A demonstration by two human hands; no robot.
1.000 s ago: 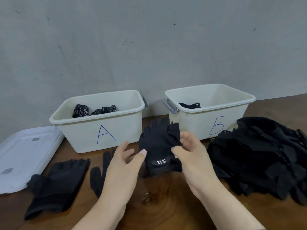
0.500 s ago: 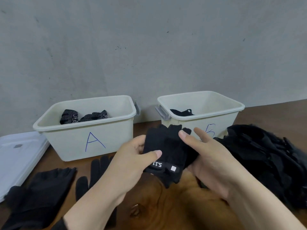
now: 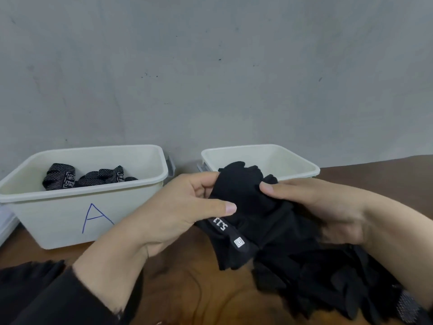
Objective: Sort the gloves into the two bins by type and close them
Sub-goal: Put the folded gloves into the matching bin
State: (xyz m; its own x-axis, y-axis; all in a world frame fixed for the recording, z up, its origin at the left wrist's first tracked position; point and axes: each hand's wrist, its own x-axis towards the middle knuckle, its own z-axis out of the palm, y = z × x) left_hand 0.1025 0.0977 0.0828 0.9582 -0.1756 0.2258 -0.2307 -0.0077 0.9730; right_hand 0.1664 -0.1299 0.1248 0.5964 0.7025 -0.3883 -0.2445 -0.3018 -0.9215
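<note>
**Desk:** What is in the hands right now?

**Operator:** I see one black glove (image 3: 248,207), held up between both hands just in front of the right-hand bin (image 3: 302,164). Its finger end overlaps that bin's near rim in my view; whether it touches the rim I cannot tell.

**Desk:** Pose of each hand?

**Operator:** The left hand (image 3: 185,207) comes in from the lower left, thumb stretched flat across the glove's left edge, fingers curled behind the fabric, so it pinches the glove. The right hand (image 3: 311,202) comes in from the right, thumb pressed on the top of the glove, the other fingers hidden underneath; it grips the glove too. A dark sleeve (image 3: 46,294) covers the left forearm.

**Desk:** Any writing?

**Operator:** The glove's wrist strap carries white characters, seen upside down, that look like "5.11", and a small white square tab beside them. The bin to the left of the glove (image 3: 70,207) has a blue handwritten "A" on its front wall. Any mark on the right-hand bin's front is hidden behind the hands.

**Desk:** What else lies around the glove?

**Operator:** Inside bin A, patterned black-and-grey gloves (image 3: 86,178) with a printed band I cannot read. Below and right of the held glove, a pile of black gloves (image 3: 328,285) on the brown wooden table (image 3: 199,289). At the far left, beside bin A, the edge of a white lid (image 3: 5,225). Behind both bins, a grey wall (image 3: 210,66).
</note>
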